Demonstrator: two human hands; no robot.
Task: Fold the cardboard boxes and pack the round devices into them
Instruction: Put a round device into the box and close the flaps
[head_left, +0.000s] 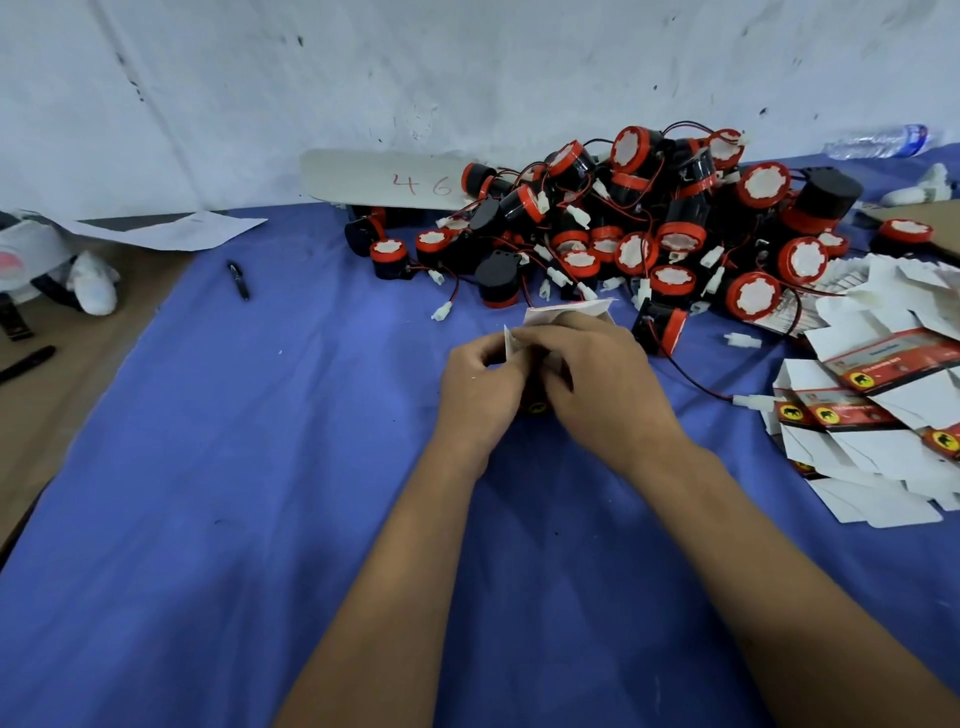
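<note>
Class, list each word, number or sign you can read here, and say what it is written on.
"46": red handwriting on the white board against the wall.
Flat boxes: round yellow animal emblem; print too blurred to read.
Bottle label: too blurred to read.

blue cloth (260, 467), red-and-black devices (649, 218), white wall (363, 78)

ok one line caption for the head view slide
Both hands fold a small box on blue cloth, beside piled round devices.
</note>
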